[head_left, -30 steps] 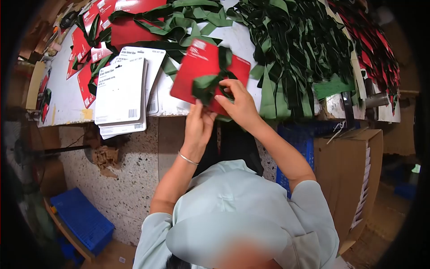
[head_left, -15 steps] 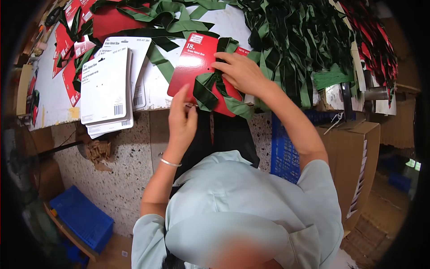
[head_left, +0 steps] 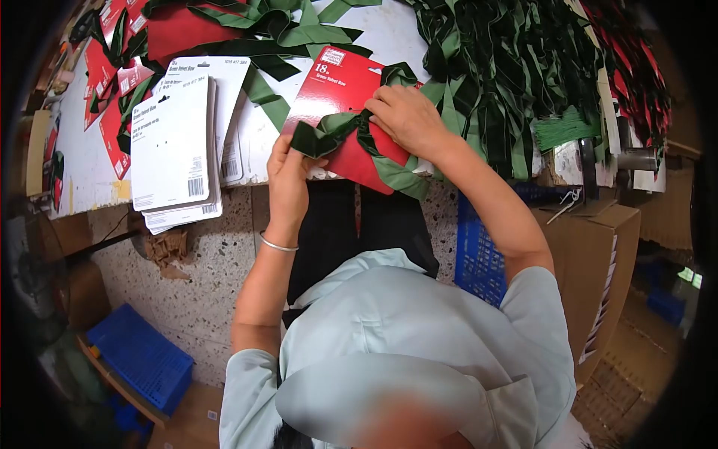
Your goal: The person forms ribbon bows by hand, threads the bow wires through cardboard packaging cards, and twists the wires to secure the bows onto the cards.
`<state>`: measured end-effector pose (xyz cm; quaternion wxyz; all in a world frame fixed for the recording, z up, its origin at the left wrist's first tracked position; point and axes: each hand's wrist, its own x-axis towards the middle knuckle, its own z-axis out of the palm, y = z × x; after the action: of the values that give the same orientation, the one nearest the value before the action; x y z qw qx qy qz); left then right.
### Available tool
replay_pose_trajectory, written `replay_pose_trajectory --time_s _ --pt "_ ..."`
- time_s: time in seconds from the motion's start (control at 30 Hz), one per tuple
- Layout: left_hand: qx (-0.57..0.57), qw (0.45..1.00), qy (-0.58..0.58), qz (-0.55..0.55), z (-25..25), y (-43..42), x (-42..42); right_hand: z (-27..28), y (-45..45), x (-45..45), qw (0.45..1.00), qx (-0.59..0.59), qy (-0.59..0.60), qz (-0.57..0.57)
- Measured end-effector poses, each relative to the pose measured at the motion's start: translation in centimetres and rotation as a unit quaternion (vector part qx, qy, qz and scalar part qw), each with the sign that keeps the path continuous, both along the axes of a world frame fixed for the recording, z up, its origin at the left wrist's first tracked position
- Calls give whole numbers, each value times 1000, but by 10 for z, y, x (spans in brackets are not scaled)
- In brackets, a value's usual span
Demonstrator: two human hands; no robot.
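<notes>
Your left hand [head_left: 289, 170] pinches the bow [head_left: 333, 129] by its left loop; your right hand [head_left: 411, 120] covers its right side, grip hidden. Between them, it slants across the card [head_left: 323, 93] at the worktop's [head_left: 258, 151] front edge.

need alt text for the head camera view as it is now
A person's left hand holds one loop of a green velvet bow on a red card, while the right hand covers part of the card and bow. Stacked white cards lie to the left on a white table, and a heap of green ribbons lies to the right.
</notes>
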<state>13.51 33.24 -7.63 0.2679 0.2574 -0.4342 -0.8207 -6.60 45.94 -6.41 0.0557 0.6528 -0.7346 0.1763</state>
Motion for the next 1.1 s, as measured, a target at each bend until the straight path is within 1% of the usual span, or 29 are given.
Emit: replay_pose_trajectory --time_s 0.03,0.1,0.17,0.2,0.23,0.27,0.3,0.37,0.4,0.43,0.5,0.53,0.6,0.67,0.7,0.73,0.77,0.8,0.87,0.9,0.93,0.97,1.1 --pt "14 999 31 4 -6 -4 3 -1 -1 0 1000 3 4 -1" --pt "28 999 26 15 -4 -6 5 -2 -3 1 1000 5 10 1" --pt "42 999 22 25 -2 -11 5 -3 -3 4 999 2 43 -1" --pt "-73 995 -42 55 -3 -15 5 -2 -3 4 999 2 43 -1" --pt "-186 973 -106 83 -2 -20 4 -1 -3 4 998 -1 58 7" --pt "-314 930 -148 119 0 -26 0 1 -3 4 997 -3 72 13" --pt "-314 930 -147 118 -4 -33 -5 2 -3 4 997 -3 73 12" --pt "-375 912 -146 78 -10 -46 -11 5 -4 3 995 0 93 41" --pt "-338 927 -150 61 -3 -46 -14 6 -6 2 995 -1 94 43" --pt "-338 927 -150 62 -2 -47 -13 6 -7 2 994 10 104 38" --pt "-279 945 -166 34 -1 -50 -11 4 -6 2 993 24 114 32" --pt "-278 945 -166 35 1 -47 -10 1 -7 1 995 4 100 14" --pt "-201 965 -171 4 7 -36 -3 -5 -8 5 996 -15 86 -4" --pt "-157 971 -177 -29 3 -21 7 -11 -10 15 993 -32 38 -111" --pt "-170 966 -191 -48 1 -11 14 -12 -11 18 992 -30 37 -113" --pt "-169 965 -192 -50 2 -7 17 -13 -12 21 992 -37 10 -119" --pt "-127 980 -151 -21 4 -5 19 -14 -12 23 991 -45 -17 -125" --pt "-85 990 -110 8 6 -4 20 -11 -11 23 991 -45 -19 -127" --pt "-27 996 -83 19 7 -15 22 1 -8 22 993 -26 -59 -96" --pt "4 997 -73 21 11 -20 22 8 -5 21 993 -26 -59 -94" --pt "28 997 -56 33 12 -23 22 16 -1 21 995 -14 -87 -54" --pt "28 997 -56 35 11 -26 23 19 2 21 993 -1 -117 -14" --pt "33 998 -48 39 9 -26 24 7 5 21 995 3 -102 -3"
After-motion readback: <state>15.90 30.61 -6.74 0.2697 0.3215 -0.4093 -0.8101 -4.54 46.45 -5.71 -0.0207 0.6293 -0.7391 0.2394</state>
